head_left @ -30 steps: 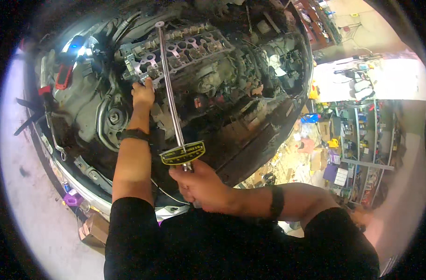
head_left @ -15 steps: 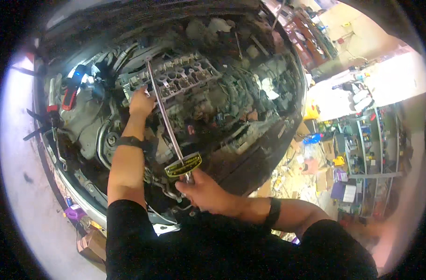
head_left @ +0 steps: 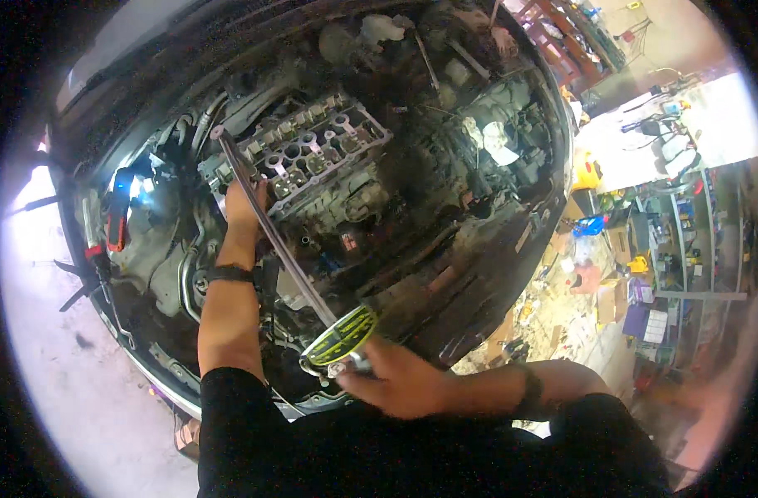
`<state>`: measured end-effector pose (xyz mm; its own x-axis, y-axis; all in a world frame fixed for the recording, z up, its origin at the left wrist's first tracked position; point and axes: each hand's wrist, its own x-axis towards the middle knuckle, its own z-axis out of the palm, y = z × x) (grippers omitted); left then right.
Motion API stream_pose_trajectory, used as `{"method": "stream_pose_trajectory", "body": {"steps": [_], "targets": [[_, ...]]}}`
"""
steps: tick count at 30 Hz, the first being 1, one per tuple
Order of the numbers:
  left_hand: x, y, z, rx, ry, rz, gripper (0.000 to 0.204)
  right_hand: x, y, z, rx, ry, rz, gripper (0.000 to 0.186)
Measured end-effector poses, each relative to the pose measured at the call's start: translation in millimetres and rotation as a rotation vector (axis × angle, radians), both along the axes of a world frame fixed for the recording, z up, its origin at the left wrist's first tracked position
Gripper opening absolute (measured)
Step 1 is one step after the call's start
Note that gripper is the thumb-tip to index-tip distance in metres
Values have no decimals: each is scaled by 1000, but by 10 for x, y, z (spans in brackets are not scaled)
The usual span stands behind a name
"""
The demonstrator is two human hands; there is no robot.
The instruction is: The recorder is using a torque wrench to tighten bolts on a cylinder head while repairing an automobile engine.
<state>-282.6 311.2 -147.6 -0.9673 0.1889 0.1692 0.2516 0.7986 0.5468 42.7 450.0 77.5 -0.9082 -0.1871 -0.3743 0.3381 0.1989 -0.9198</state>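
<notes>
In my right hand (head_left: 400,382) is the handle end of a long chrome beam torque wrench (head_left: 292,266), its fingers closed around it. The curved yellow-and-black scale (head_left: 343,336) sits just ahead of that hand. The wrench slants up and left to its far end over the left part of a bare cylinder head (head_left: 312,158) in the engine bay. What lies under that end cannot be made out. My left hand (head_left: 244,203) is closed at the near left edge of the cylinder head, beside the wrench bar, its fingertips partly hidden.
A lit work lamp with a red body (head_left: 117,224) stands at the left of the engine bay. A tool with a red collar (head_left: 94,250) lies along the left rim. White rag or paper (head_left: 497,143) rests at the right. Beyond the car stand cluttered shelves (head_left: 686,241) and a yellow jug (head_left: 589,171).
The wrench's far end has shifted left along the cylinder head. Its handle, with my right hand, has come nearer and right, and the scale has tilted. My left hand stays at the head's edge.
</notes>
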Motion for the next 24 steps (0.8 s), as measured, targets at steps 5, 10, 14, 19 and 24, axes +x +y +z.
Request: {"method": "stream_pose_trajectory", "body": {"steps": [5, 10, 14, 19, 24], "targets": [[-122, 434, 354, -40, 28, -101, 39, -125, 1458, 453, 465, -114, 251, 59], [-532, 783, 433, 37, 299, -208, 35, -948, 2790, 884, 707, 36, 374, 29], [-849, 1288, 431, -302, 187, -249, 46, -1386, 3504, 930, 943, 108, 90, 33], [-1105, 2272, 441, -201, 1, -325, 37, -1701, 4690, 491, 1085, 297, 80, 44], [-1532, 2536, 15, -203, -104, -383, 36, -2023, 5145, -89, 1199, 267, 34, 48]]}}
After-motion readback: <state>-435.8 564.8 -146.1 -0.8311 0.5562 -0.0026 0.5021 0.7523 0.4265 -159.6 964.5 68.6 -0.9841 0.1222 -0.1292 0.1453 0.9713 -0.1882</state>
